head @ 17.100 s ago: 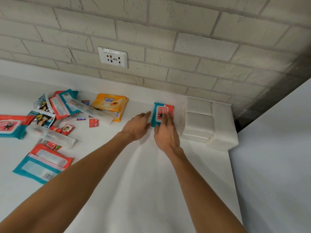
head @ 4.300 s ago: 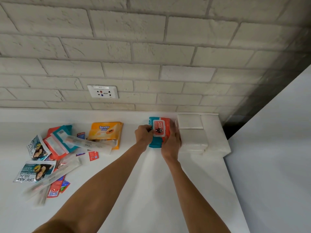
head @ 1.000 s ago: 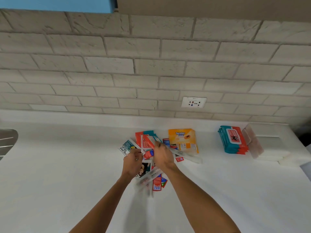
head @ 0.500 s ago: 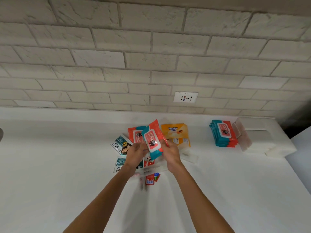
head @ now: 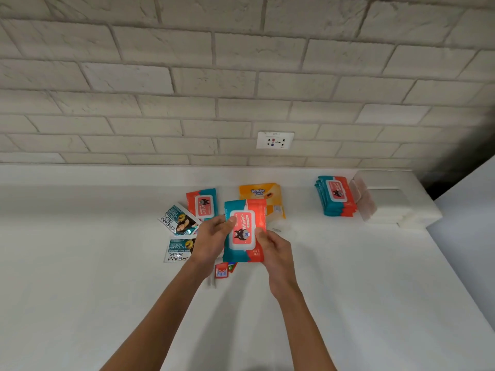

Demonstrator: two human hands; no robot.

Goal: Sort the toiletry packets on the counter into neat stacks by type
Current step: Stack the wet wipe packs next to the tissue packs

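Left hand (head: 211, 242) and right hand (head: 276, 253) gripped a wipes packet (head: 242, 231) above the counter (head: 107, 263). A wipes stack (head: 336, 195) stood at right; one loose wipes packet (head: 201, 203), Cream Silk sachets (head: 178, 219) and a Tender Love pack (head: 261, 194) lay unsorted.

Held off the pile between left hand (head: 211, 239) and right hand (head: 273, 250): teal-and-red wipes pack (head: 245, 231), label up. Behind it, lying flat: second wipes pack (head: 202, 203), orange Tender Love pack (head: 261, 192). Left: two Cream Silk sachets (head: 178, 219). Far right: neat wipes stack (head: 336, 195).

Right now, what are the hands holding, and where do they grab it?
A wipes pack: left hand grips its left edge, right hand its lower right side.
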